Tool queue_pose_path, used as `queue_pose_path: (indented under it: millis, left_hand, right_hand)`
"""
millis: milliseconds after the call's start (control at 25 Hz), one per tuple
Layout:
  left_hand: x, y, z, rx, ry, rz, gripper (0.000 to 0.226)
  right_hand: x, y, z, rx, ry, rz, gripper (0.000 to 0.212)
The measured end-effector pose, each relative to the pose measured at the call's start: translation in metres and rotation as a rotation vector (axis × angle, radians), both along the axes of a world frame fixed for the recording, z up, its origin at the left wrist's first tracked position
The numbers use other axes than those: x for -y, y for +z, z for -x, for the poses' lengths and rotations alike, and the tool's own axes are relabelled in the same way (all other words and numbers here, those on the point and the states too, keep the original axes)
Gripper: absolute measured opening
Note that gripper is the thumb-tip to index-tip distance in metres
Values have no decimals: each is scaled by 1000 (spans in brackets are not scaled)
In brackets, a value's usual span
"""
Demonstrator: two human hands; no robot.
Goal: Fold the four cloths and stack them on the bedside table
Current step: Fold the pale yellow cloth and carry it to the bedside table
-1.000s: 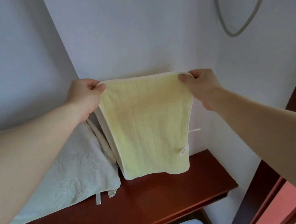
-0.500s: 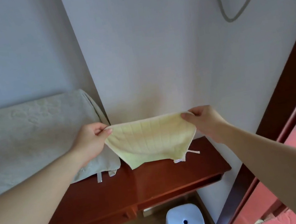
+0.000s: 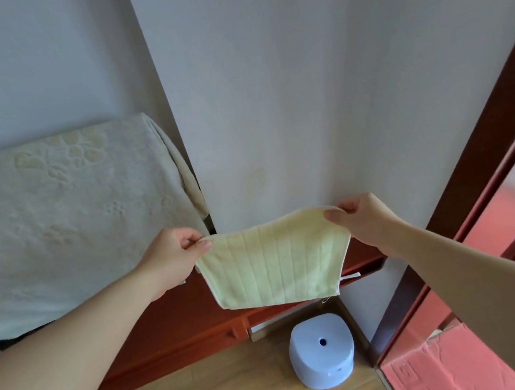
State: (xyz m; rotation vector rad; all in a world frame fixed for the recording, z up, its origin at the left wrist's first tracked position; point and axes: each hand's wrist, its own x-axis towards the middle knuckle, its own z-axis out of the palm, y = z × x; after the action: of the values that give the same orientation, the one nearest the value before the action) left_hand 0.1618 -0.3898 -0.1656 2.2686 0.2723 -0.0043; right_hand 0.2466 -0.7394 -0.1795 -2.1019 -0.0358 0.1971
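Pale-yellow ribbed cloth [image 3: 276,266] seems soft, light and limp, sagging at lower centre; fingers of left hand [image 3: 172,259] and right hand [image 3: 367,223] are clamped on its top corners, a good hold.

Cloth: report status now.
Left hand, right hand pinch cloth at top corners. Cloth hangs, not yet on table. Pale cover at table's left.

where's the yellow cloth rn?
Head view, centre: the yellow cloth hangs in the air, pinched at its top corners by the left hand and right hand, at the right end of the bedside table, above the blue stool.
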Motion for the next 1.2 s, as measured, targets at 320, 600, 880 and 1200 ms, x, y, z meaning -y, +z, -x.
queue_pose_path:
  millis: [320,600,880,1200]
  left_hand:
    - [3,-63,-8,-178,-45,-76,11]
    - [20,-108,-56,-188,18,-147,15]
    - [33,-155,-133,-113,127,-167,19]
    - [30,-212,-181,-207,107,-215,15]
  right_hand:
    - [11,-62,7,-179,25,63,17]
    - [15,-122,-41,-254,36,71,23]
    - [15,-178,-91,-303,-48,88,30]
    - [5,-214,-125,-299,-66,163,19]
